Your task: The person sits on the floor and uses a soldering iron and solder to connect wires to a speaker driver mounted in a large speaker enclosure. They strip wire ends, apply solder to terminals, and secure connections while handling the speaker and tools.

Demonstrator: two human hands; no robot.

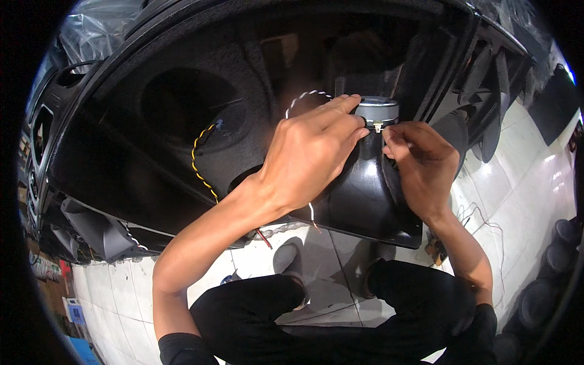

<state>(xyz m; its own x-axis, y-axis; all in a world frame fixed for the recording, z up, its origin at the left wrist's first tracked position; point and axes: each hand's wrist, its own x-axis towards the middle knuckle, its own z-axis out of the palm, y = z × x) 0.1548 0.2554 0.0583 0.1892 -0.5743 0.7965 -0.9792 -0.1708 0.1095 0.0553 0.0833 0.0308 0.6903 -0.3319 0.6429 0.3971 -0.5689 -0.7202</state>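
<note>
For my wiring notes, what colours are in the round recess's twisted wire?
Yellow and black; the twisted wire shows best in the head view.

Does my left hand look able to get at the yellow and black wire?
Probably yes: nothing visible blocks the way from your left hand to the upper part of the yellow and black wire. Those fingers are at the grey metal drum, so they'd likely have to leave it.

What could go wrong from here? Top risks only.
1. The small pale tab at the grey round part sits right beside the right hand; a sideways push might bend it.
2. The black-and-white twisted wire runs close to the left hand; moving that hand could snag it.
</note>
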